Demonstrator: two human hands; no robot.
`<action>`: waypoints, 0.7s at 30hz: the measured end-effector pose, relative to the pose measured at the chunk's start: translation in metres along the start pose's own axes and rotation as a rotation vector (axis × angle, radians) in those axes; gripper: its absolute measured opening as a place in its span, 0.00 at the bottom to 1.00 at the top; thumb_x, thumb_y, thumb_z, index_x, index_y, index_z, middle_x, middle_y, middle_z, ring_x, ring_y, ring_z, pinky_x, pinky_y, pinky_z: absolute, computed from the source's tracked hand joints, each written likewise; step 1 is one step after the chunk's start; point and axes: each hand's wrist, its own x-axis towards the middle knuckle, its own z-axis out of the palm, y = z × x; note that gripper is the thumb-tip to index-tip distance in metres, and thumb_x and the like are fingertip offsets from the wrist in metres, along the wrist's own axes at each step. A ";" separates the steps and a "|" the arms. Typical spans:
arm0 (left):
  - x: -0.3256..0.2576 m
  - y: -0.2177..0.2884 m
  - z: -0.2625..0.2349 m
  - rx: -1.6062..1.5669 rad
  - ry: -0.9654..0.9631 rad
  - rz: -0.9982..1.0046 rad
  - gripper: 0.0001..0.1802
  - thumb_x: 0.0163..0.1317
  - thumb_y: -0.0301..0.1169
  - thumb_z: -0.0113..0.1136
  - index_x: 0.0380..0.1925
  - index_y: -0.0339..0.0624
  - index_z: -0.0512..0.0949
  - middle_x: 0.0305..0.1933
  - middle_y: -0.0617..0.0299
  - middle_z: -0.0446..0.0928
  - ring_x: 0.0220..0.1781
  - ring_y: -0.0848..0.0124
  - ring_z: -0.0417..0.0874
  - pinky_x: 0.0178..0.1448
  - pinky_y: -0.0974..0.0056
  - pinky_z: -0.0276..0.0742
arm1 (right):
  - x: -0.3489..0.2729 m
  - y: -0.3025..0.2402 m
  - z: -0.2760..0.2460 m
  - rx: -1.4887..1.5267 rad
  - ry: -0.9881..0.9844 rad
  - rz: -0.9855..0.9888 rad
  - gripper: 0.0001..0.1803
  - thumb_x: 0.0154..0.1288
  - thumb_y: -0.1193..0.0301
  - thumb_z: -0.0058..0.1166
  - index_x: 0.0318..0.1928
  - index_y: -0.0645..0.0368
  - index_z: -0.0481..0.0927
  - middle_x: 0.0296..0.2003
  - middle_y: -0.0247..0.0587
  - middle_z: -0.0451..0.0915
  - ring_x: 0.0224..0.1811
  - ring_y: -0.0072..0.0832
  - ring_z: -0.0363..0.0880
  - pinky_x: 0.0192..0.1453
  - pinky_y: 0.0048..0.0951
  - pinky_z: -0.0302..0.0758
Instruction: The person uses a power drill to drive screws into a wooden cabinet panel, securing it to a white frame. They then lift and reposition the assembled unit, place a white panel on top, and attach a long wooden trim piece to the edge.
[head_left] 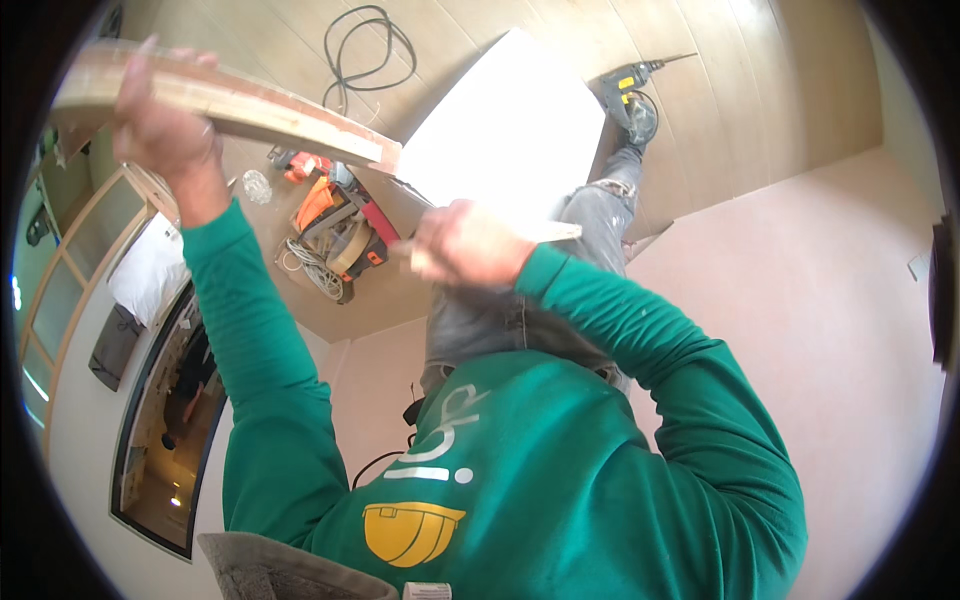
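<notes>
My left hand (168,135) is raised at the upper left with its fingers wrapped round a long wooden board (290,122). The board has a pale edge and a reddish-brown upper face, and its far end overlaps the left side of a large white panel (510,120). In front of my waist my right hand (468,243) is closed round a slim pale strip (562,234). One end of the strip sticks out to the right past my wrist. Its kind cannot be made out, and my fingers hide its middle.
A corded drill (628,85) with a long bit lies by my foot, right of the panel. Below the board stands a tool bag (350,235) with tools and a coiled white cable. A black cable (372,50) loops on the floor. A framed mirror (165,430) is at the left.
</notes>
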 end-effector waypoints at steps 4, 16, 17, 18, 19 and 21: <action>-0.001 0.013 0.035 -0.072 -0.106 0.040 0.29 0.70 0.41 0.54 0.55 0.20 0.76 0.38 0.41 0.82 0.37 0.54 0.86 0.46 0.53 0.88 | -0.050 0.019 -0.038 0.005 0.225 0.073 0.18 0.68 0.54 0.62 0.38 0.57 0.83 0.40 0.42 0.82 0.38 0.44 0.85 0.45 0.43 0.82; -0.002 0.001 0.073 -0.174 -0.276 -0.025 0.24 0.70 0.38 0.58 0.53 0.23 0.79 0.34 0.47 0.82 0.33 0.58 0.86 0.43 0.58 0.84 | -0.085 0.135 -0.249 0.243 1.443 0.591 0.30 0.79 0.48 0.55 0.51 0.69 0.84 0.42 0.38 0.87 0.35 0.23 0.81 0.44 0.25 0.79; -0.004 0.006 0.076 -0.167 -0.288 -0.021 0.25 0.71 0.39 0.58 0.53 0.24 0.80 0.34 0.47 0.82 0.34 0.58 0.86 0.43 0.59 0.84 | -0.062 0.130 -0.234 0.307 1.527 0.476 0.27 0.77 0.50 0.60 0.47 0.67 0.86 0.38 0.32 0.85 0.34 0.19 0.78 0.39 0.25 0.75; -0.006 0.008 0.073 -0.156 -0.299 -0.024 0.25 0.71 0.39 0.58 0.53 0.24 0.80 0.34 0.47 0.82 0.34 0.58 0.86 0.43 0.59 0.83 | -0.043 0.119 -0.220 0.349 1.520 0.382 0.29 0.78 0.48 0.58 0.47 0.68 0.87 0.35 0.32 0.83 0.33 0.18 0.76 0.35 0.27 0.73; 0.002 0.003 0.059 -0.090 -0.334 0.120 0.29 0.73 0.44 0.55 0.55 0.23 0.79 0.35 0.46 0.82 0.37 0.56 0.86 0.46 0.57 0.85 | -0.041 0.124 -0.184 0.208 1.386 0.466 0.27 0.77 0.50 0.59 0.50 0.66 0.86 0.33 0.35 0.84 0.32 0.23 0.78 0.36 0.30 0.75; 0.009 0.013 0.009 -0.146 -0.231 0.075 0.40 0.73 0.55 0.46 0.59 0.22 0.75 0.43 0.40 0.82 0.44 0.49 0.87 0.54 0.48 0.87 | -0.039 0.132 -0.111 -0.084 1.121 0.575 0.23 0.76 0.56 0.61 0.56 0.63 0.84 0.29 0.43 0.85 0.30 0.32 0.82 0.39 0.36 0.80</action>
